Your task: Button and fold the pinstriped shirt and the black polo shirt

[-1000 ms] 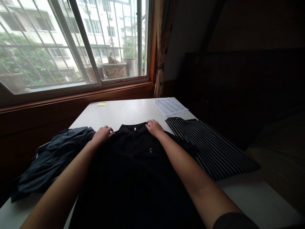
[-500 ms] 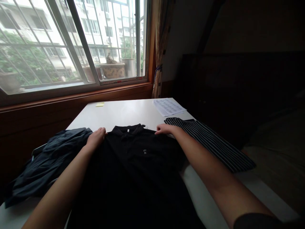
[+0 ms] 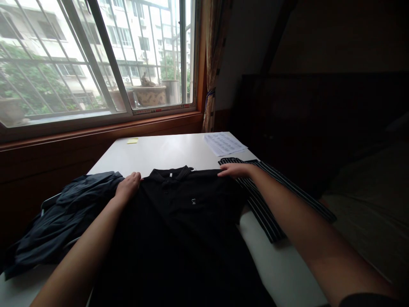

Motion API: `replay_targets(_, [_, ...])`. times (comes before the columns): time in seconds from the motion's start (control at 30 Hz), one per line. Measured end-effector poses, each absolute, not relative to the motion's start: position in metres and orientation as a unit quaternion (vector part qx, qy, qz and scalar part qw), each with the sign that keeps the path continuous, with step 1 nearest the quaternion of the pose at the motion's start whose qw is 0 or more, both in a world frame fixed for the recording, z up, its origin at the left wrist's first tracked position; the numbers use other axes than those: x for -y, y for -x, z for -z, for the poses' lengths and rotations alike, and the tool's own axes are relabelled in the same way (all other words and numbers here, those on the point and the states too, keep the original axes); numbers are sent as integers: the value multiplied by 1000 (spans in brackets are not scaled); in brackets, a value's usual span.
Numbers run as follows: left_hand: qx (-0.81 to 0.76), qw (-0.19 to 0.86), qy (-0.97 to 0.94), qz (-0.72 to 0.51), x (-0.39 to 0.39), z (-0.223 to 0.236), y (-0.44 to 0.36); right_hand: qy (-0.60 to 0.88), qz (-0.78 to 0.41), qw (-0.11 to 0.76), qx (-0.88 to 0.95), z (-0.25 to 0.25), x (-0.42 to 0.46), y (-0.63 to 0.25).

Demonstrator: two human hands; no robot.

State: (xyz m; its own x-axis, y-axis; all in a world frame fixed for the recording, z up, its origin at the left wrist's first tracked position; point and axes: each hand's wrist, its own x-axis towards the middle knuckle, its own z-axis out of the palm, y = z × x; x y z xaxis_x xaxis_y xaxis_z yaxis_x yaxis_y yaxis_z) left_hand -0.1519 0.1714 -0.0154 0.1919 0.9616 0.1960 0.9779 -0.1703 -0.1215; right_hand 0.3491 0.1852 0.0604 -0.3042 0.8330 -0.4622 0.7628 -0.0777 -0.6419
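Observation:
A black polo shirt with a small white chest logo lies front up and spread out, its collar toward the window. My left hand is closed on the shirt's shoulder edge, left of the collar. On the other shoulder, near the top of the sleeve, my right hand pinches the cloth between thumb and fingers. Just beyond my right hand and partly under my forearm lies a black garment with white stripes. Next to my left forearm is a heap of dark blue-grey clothing.
The white table stands below a barred window. Printed sheets lie at its far right corner, and a yellow sticky note at the far left. A tied curtain hangs behind.
My right hand has slid outward to the right along the shirt's shoulder, away from the collar. The shoulder cloth looks straighter. My left hand has stayed nearly in place.

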Motion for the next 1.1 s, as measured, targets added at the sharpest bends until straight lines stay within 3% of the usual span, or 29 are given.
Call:
replay_targets(0.17, [639, 104, 761, 46, -173, 12, 146, 638, -309, 34, 704, -58, -187, -355])
replay_targets(0.43, [646, 77, 753, 97, -184, 10, 143, 604, -431, -33, 670, -59, -159, -374])
replay_targets(0.5, [640, 69, 757, 115, -186, 10, 139, 601, -445, -10, 664, -64, -150, -378])
replay_targets(0.67, [514, 46, 835, 189, -183, 14, 110, 583, -471, 138, 647, -79, -132, -384])
replay_targets(0.73, [470, 36, 861, 192, -180, 19, 98, 605, -467, 140, 629, -83, -133, -389])
replay_targets(0.83, [490, 20, 859, 148, -177, 30, 86, 666, -403, 76, 623, -81, -141, -397])
replay_targets(0.97, [526, -4, 844, 107, -176, 37, 83, 694, -199, -36, 691, -70, -147, -398])
replay_targets(1.1, [527, -15, 845, 90, -177, 35, 85, 685, -89, -71, 720, -61, -135, -380])
